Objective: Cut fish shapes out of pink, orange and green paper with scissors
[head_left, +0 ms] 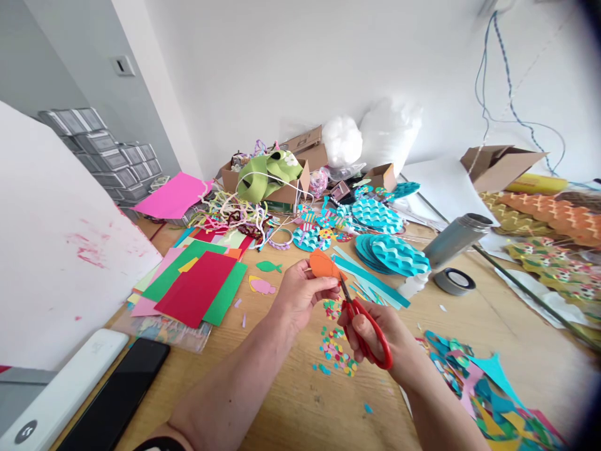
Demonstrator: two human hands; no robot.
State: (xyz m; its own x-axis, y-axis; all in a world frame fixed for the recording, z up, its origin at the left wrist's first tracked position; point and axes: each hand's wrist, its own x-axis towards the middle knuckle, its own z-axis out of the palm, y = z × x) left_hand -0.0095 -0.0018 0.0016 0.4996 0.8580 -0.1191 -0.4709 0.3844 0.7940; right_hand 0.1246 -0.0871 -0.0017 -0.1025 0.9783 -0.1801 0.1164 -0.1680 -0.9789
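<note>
Head view shows, from left to right: the left hand point(300, 294) pinches a small orange paper shape point(323, 264) above the wooden table point(305, 401). Beside it, the right hand point(375, 332) has fingers curled through the red scissors point(364, 326). Blades sit very near the left fingertips point(328, 287); I think a nick or a crooked cut is possible.

The paper piece point(323, 264) in the left hand point(300, 295) is orange; the scissors point(365, 329) in the right hand point(382, 335) have red handles; the confetti dots point(335, 352) are many-coloured; the wavy discs point(397, 254) are turquoise; the paper sheets point(197, 285) are red, green and pink; the phone point(117, 398) is black.
</note>
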